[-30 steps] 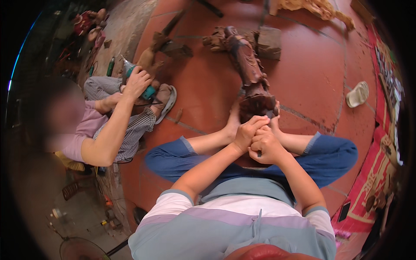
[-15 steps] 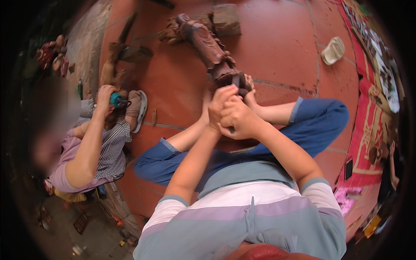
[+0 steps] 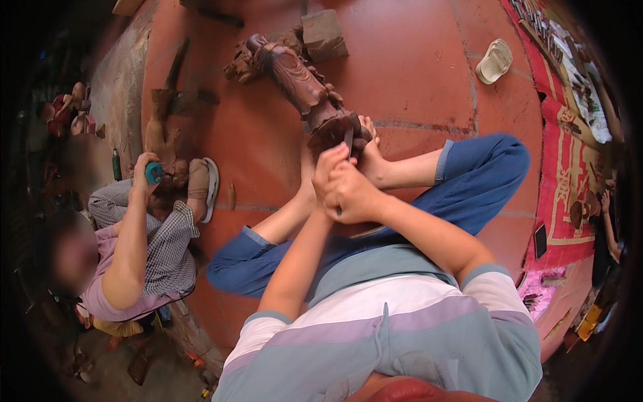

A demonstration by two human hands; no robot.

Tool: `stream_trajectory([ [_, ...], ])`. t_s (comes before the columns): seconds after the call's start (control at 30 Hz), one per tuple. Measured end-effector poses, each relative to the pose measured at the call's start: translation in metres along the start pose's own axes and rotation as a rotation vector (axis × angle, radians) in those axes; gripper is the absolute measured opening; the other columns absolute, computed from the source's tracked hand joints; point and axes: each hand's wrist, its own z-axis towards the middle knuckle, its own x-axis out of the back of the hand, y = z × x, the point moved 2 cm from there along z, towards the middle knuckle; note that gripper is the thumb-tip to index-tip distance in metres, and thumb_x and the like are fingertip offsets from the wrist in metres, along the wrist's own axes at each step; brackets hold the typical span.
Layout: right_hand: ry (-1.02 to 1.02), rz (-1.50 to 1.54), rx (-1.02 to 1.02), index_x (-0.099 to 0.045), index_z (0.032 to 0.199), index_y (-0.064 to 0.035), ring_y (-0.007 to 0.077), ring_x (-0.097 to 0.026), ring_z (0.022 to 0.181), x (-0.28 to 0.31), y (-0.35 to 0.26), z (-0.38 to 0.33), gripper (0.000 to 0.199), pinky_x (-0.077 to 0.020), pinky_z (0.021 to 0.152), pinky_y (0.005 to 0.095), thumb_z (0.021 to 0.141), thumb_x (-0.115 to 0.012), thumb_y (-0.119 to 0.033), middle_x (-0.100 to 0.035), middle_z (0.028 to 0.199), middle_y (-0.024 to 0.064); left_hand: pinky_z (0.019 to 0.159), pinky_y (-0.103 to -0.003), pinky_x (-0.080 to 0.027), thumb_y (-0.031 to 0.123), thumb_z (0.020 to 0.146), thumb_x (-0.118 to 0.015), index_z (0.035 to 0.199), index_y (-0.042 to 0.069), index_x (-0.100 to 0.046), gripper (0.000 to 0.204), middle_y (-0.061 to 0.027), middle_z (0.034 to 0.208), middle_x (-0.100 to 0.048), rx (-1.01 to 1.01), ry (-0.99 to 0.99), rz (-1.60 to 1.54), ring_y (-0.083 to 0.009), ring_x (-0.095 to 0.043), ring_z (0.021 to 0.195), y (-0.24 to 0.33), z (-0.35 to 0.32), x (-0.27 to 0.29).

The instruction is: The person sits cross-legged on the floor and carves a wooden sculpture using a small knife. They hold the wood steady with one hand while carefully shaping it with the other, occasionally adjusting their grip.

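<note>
So we're sitting on the red floor (image 3: pixel 415 60) with both legs out in front, jeans rolled up, and the carved wooden figure (image 3: pixel 301 84) lying between our bare feet, its thick dark end pointing right at us and its far end stretching up and left. Both of our hands are bunched together just this side of that dark end. Our left hand (image 3: pixel 327 175) is curled closed with its fingers up against the wood, and our right hand (image 3: pixel 355 195) is wrapped tight just beside it, the two hands touching. A thin dark tool (image 3: pixel 348 142), blade or chisel, we honestly can't tell which, pokes up out of the clasped hands onto the end of the carving, so both fists look closed around its handle, though the handle itself is hidden inside the grip. A square wooden block (image 3: pixel 323 35) lies on the floor near the far end of the figure, and a pale sandal (image 3: pixel 494 61) sits well apart, off to the upper right. On our left another person in a checked garment sits on the floor, with one hand (image 3: pixel 144 173) closed on a small teal tool (image 3: pixel 155 173) held against another brownish carving (image 3: pixel 159 137). Along the right edge there's a red patterned mat (image 3: pixel 569 174) with bits and pieces lying on it, too small to make out.
</note>
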Motion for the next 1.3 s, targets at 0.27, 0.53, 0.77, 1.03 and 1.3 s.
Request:
stream_trajectory([
  [0.27,0.062,-0.08,-0.024,-0.065,0.055,-0.0095,0.021,-0.053,0.066,-0.007,0.006,0.018,0.005,-0.0396,0.071,0.0385,0.053,-0.067,-0.014,-0.056,0.059,0.0033,0.093,-0.032,-0.05,-0.002,0.086,-0.058,0.119,-0.001,-0.058,0.033,-0.015,0.125,-0.057,0.092,-0.001,-0.264,-0.021,-0.059,0.11,0.001,0.014,0.004],
  [0.53,0.034,-0.039,-0.08,-0.067,0.054,-0.006,0.0248,-0.057,0.071,0.001,-0.006,0.025,0.011,-0.0392,0.071,0.041,0.054,-0.067,-0.017,-0.062,0.07,0.0086,0.092,-0.029,-0.052,-0.008,0.088,-0.053,0.115,-0.005,-0.06,0.028,-0.0152,0.124,-0.056,0.146,-0.08,-0.321,-0.0216,-0.054,0.117,0.01,0.022,0.017],
  [0.77,0.183,0.335,-0.193,-0.061,0.062,-0.0057,0.0236,-0.054,0.07,0.032,-0.025,0.006,0.014,-0.0413,0.071,0.0338,0.071,-0.071,-0.011,-0.058,0.07,0.006,0.072,-0.028,-0.054,0.004,0.083,-0.064,0.101,-0.001,-0.064,0.019,-0.011,0.096,-0.066,0.097,-0.05,0.017,-0.019,-0.066,0.086,0.04,-0.004,0.018],
  [1.03,0.271,0.535,-0.462,-0.055,0.096,-0.0047,0.0275,-0.057,0.079,0.019,-0.044,-0.016,0.016,-0.0438,0.072,0.0357,0.093,-0.054,-0.02,-0.058,0.086,0.0118,0.075,-0.032,-0.052,0.019,0.087,-0.065,0.113,0.004,-0.056,0.031,-0.0096,0.095,-0.064,0.171,-0.174,0.044,-0.0233,-0.065,0.085,0.064,-0.038,0.016],
  [1.3,0.242,0.158,-0.252,-0.062,0.084,-0.0058,0.0303,-0.06,0.079,-0.015,-0.024,0.071,0.025,-0.0463,0.071,0.0394,0.09,-0.058,-0.03,-0.062,0.08,0.0105,0.084,-0.036,-0.051,0.017,0.089,-0.064,0.123,-0.001,-0.049,0.041,-0.0172,0.118,-0.057,0.202,-0.015,-0.02,-0.0232,-0.06,0.099,0.004,0.012,0.056],
])
